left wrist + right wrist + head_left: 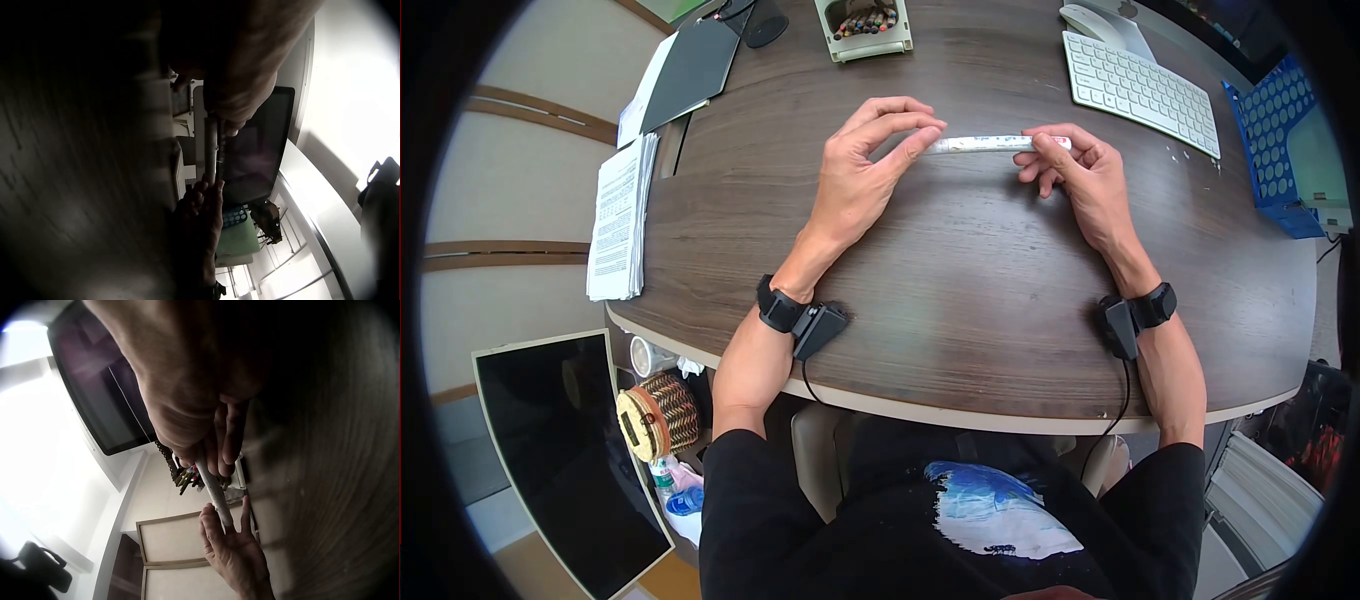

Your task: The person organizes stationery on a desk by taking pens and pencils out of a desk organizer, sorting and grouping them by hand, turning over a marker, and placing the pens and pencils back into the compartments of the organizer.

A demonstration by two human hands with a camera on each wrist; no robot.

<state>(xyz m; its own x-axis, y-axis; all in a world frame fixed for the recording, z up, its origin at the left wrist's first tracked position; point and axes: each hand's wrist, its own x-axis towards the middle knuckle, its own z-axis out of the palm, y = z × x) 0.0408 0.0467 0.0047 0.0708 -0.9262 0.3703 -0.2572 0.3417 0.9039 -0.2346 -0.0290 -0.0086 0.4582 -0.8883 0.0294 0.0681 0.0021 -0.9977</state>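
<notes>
A white marker-like stick [985, 144] with small printed text lies level between the two hands, above the brown desk. Its left end is pinched by the thumb and fingers of the left hand [862, 170]. The right hand [1082, 178] grips the other end, where reddish print shows, between thumb and fingers. In the left wrist view the stick [211, 150] spans both hands, dimly lit. The right wrist view shows the stick [214, 490] running from the near right hand [187, 419] to the left hand [234, 556].
A white keyboard [1142, 92] and mouse [1092, 25] stand at the back right, beside a blue perforated holder [1268, 130]. A box of coloured pencils [870, 48] sits at the back. Stacked papers [622, 220] and a dark folder [698, 75] lie on the left.
</notes>
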